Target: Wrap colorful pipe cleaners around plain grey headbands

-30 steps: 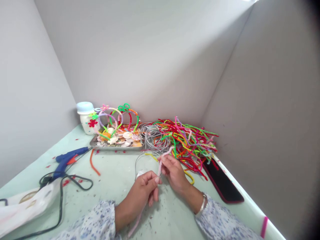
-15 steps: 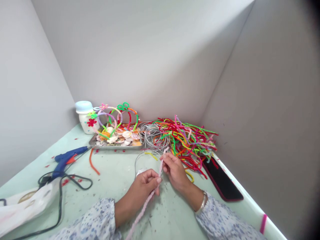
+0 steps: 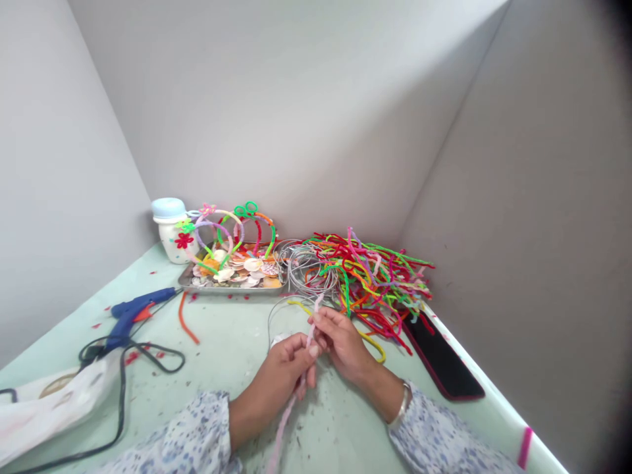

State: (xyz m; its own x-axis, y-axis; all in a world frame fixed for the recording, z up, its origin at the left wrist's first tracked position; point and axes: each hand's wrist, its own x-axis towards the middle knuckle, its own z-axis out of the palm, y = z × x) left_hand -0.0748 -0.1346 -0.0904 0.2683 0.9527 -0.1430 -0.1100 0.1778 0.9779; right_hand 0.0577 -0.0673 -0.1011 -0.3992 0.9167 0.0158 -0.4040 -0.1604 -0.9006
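A pale pink pipe cleaner [image 3: 282, 428] runs up from the near edge of the view through both hands. Its upper end sticks out past the fingers, close to the coil of grey wire. My left hand [image 3: 284, 372] is closed, pinching the strand between thumb and fingers. Just above it, my right hand [image 3: 340, 342] pinches the same strand near its top, with its fingertips close to the left thumb. Small white material shows partly behind my left hand. A yellow pipe cleaner [image 3: 374, 347] lies on the table behind my right hand.
A metal tray [image 3: 237, 289] of shells and decorated hoops stands at the back beside a white jar [image 3: 172, 237]. Right of it are coiled wire [image 3: 309, 270] and piled pipe cleaners [image 3: 380, 276]. A phone [image 3: 444, 362] lies right; a blue glue gun [image 3: 133, 316] with its cord lies left.
My right hand has moved slightly left and down, nearer my left hand. The pink pipe cleaner's upper end has shifted left, and its lower part hangs more steeply.
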